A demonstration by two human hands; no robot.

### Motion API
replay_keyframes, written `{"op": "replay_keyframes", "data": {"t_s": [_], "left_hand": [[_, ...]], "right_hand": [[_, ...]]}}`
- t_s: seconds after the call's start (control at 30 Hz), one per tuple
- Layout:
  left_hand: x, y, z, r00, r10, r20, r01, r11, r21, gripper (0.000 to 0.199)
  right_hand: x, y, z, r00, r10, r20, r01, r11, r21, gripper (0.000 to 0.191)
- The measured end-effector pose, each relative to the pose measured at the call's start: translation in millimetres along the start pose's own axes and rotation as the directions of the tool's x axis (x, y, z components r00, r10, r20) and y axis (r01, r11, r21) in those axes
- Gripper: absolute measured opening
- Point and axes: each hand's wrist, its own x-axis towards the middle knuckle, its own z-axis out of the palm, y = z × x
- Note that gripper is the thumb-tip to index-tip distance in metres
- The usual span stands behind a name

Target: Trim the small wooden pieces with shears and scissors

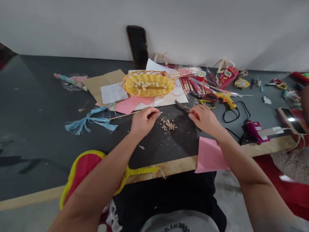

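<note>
My left hand (145, 120) pinches a thin wooden stick (125, 115); its short tip shows just past my fingertips. In my right hand (201, 116) is a pair of red-handled pruning shears (182, 106), blades pointing up and left, apart from the stick. Between my hands lies a small heap of pale cut bits (168, 124), with crumbs scattered around it. The stick's far end lies by a light blue tassel (90, 121). Behind my hands, a yellow woven basket (149, 93) holds several small pale pieces on paper sheets.
A phone (138, 46) leans on the wall. At right are a yellow glue gun (226, 99), scissors (209, 100), a purple device (257, 131) and cables. Pink paper (211, 156) overhangs the front edge by my right forearm. A red-and-yellow item (84, 166) lies under my left forearm.
</note>
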Motion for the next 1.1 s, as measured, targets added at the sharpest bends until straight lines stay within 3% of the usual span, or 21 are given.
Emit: {"op": "replay_keyframes", "data": {"t_s": [0.17, 0.27, 0.37, 0.43, 0.5, 0.57, 0.67, 0.77, 0.87, 0.9, 0.97, 1.03, 1.1], "left_hand": [[1, -4, 4.5, 0.999, -0.035, -0.019, 0.034, 0.998, -0.055, 0.014], [1, -3, 4.3, 0.999, -0.035, -0.020, 0.034, 0.998, -0.056, 0.013], [1, -3, 2.0, 0.996, -0.081, -0.048, 0.076, 0.993, -0.095, 0.012], [2, -4, 1.4, 0.989, -0.133, -0.060, 0.121, 0.979, -0.166, 0.012], [4, -4, 2.3, 0.980, -0.191, -0.049, 0.169, 0.942, -0.290, 0.013], [5, -4, 3.8, 0.968, -0.250, -0.024, 0.216, 0.880, -0.424, 0.015], [7, -2, 4.0, 0.945, -0.327, 0.009, 0.274, 0.776, -0.568, 0.019], [8, -2, 2.0, 0.927, -0.371, 0.044, 0.303, 0.676, -0.672, 0.026], [9, -2, 1.2, 0.917, -0.393, 0.063, 0.317, 0.625, -0.713, 0.031], [9, -1, 1.5, 0.915, -0.397, 0.071, 0.324, 0.620, -0.715, 0.031], [8, 0, 2.4, 0.912, -0.400, 0.091, 0.340, 0.615, -0.711, 0.030], [6, 2, 3.2, 0.910, -0.401, 0.108, 0.354, 0.611, -0.709, 0.030], [5, 4, 3.6, 0.908, -0.403, 0.118, 0.360, 0.602, -0.713, 0.031]], "right_hand": [[-28, 22, 13, 0.997, 0.078, 0.030, -0.073, 0.988, -0.136, 0.026], [-26, 22, 22, 0.997, 0.076, 0.008, -0.074, 0.986, -0.146, 0.019], [-19, 23, 16, 0.992, 0.126, -0.007, -0.126, 0.992, -0.013, 0.018], [-14, 22, 5, 0.977, 0.211, -0.009, -0.205, 0.957, 0.205, 0.023], [-8, 15, -6, 0.951, 0.310, 0.019, -0.276, 0.817, 0.506, 0.030], [1, 3, -13, 0.929, 0.359, 0.088, -0.295, 0.577, 0.762, 0.039], [13, -18, -10, 0.943, 0.256, 0.213, -0.286, 0.298, 0.911, 0.039], [16, -29, 0, 0.962, 0.130, 0.239, -0.260, 0.182, 0.948, 0.036], [11, -24, 8, 0.979, 0.057, 0.195, -0.203, 0.251, 0.946, 0.042], [9, -21, 10, 0.987, 0.048, 0.152, -0.160, 0.331, 0.930, 0.042], [7, -15, 14, 0.999, 0.044, 0.022, -0.043, 0.588, 0.808, 0.037], [5, -14, 20, 0.995, 0.012, -0.096, 0.040, 0.855, 0.517, 0.031], [4, -17, 26, 0.993, -0.044, -0.113, 0.065, 0.980, 0.188, 0.034]]}}
